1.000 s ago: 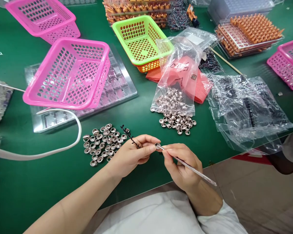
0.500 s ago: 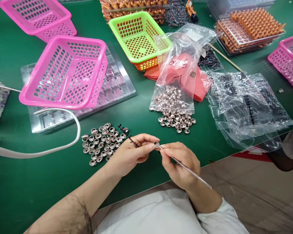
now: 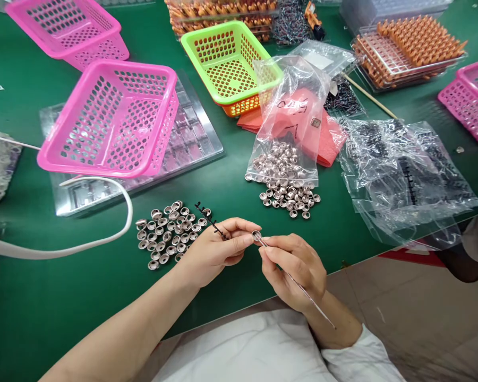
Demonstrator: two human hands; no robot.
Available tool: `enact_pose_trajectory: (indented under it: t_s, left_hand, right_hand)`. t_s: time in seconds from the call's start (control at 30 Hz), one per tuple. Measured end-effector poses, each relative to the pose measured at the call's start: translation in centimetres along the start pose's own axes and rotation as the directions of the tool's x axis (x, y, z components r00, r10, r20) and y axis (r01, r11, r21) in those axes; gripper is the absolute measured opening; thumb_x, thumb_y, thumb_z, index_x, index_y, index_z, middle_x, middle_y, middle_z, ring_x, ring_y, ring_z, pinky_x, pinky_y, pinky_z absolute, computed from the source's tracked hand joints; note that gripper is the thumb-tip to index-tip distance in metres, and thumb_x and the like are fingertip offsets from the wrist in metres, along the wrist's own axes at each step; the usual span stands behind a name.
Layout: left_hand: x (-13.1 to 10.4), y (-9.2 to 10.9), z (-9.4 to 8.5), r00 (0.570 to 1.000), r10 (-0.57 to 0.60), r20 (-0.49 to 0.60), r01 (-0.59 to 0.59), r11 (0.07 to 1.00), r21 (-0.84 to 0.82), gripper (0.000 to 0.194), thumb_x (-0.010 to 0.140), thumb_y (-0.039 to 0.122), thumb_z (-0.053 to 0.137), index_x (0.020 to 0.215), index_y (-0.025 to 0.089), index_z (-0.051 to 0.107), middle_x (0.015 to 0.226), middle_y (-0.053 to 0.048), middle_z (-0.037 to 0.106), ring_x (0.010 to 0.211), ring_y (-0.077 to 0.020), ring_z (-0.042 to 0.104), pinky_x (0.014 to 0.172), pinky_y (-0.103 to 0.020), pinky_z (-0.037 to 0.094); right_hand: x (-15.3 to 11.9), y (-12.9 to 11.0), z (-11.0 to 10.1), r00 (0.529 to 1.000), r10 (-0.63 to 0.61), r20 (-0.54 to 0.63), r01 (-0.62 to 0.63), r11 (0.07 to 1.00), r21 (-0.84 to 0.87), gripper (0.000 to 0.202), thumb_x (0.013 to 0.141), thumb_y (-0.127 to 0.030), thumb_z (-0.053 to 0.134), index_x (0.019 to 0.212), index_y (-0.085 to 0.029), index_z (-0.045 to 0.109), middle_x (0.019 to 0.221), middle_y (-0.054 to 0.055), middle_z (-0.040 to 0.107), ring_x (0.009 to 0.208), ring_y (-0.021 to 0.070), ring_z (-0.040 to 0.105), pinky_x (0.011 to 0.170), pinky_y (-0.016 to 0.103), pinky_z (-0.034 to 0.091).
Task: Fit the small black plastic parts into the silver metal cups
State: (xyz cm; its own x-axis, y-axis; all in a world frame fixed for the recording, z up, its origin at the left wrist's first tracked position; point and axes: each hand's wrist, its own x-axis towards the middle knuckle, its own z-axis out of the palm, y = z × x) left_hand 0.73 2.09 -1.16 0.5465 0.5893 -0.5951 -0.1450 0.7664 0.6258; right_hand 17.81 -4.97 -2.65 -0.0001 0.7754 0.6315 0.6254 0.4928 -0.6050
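My left hand (image 3: 219, 249) is closed, pinching a small silvery metal ring (image 3: 256, 235) between thumb and fingertips. A black plastic strip with short side stubs (image 3: 212, 222) sticks out from the same hand, held back between the fingers. My right hand (image 3: 297, 268) grips thin metal tweezers (image 3: 311, 302), their tip reaching the ring. Whether anything sits between the tips is too small to tell. Left of my hands, many similar metal rings (image 3: 167, 233) lie spread on the green table (image 3: 115, 297). More rings (image 3: 289, 196) spill from a clear plastic bag (image 3: 290, 79) beyond my hands.
A pink basket (image 3: 151, 159) rests on a clear plastic tray (image 3: 203, 140), with a white strap (image 3: 129, 212) before it. Behind the bag are a green basket (image 3: 223, 101) and red cloth (image 3: 326, 154). Bagged black parts (image 3: 410, 180) lie right; orange parts (image 3: 422, 42) stand behind.
The tweezers have turned in my right hand, and their rear end has dropped lower and to the left. My left hand keeps its pinch on the ring. The view has shifted slightly.
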Motion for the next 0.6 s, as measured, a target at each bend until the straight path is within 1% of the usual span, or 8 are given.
enact_pose_trajectory:
  t_s: [0.3, 0.47, 0.6]
  left_hand:
    - [-0.07, 0.07, 0.08, 1.0, -0.003, -0.008, 0.003, 1.0, -0.007, 0.027, 0.073, 0.03, 0.088, 0.093, 0.015, 0.076, 0.077, -0.003, 0.067, 0.05, -0.0026, 0.033, 0.045, -0.02, 0.017]
    - [0.09, -0.03, -0.09, 1.0, 0.012, 0.009, -0.012, 1.0, -0.025, 0.026, 0.073, 0.029, 0.088, 0.091, 0.015, 0.077, 0.077, -0.003, 0.068, 0.049, -0.0024, 0.035, 0.045, -0.019, 0.017]
    - [0.07, 0.02, 0.09, 1.0, 0.016, -0.027, -0.017, 1.0, -0.017, 0.027, 0.069, 0.029, 0.091, 0.088, 0.015, 0.078, 0.074, -0.002, 0.067, 0.049, -0.0024, 0.037, 0.045, -0.019, 0.018]
  right_hand:
    - [-0.26, 0.04, -0.01, 1.0, -0.007, 0.004, 0.007, 1.0, 0.004, 0.03, 0.088, -0.008, 0.067, 0.113, -0.023, 0.061, 0.095, 0.007, 0.077, 0.082, 0.0176, 0.076, 0.064, 0.029, 0.06]
    - [-0.17, 0.01, 0.01, 1.0, -0.011, -0.002, 0.011, 1.0, 0.018, 0.028, 0.085, -0.004, 0.069, 0.107, -0.019, 0.062, 0.094, 0.009, 0.076, 0.081, 0.0172, 0.075, 0.065, 0.028, 0.06]
    - [-0.06, -0.07, 0.02, 1.0, 0.012, -0.003, -0.012, 1.0, 0.025, 0.029, 0.085, -0.003, 0.068, 0.107, -0.02, 0.061, 0.093, 0.008, 0.077, 0.082, 0.0166, 0.076, 0.066, 0.027, 0.061]
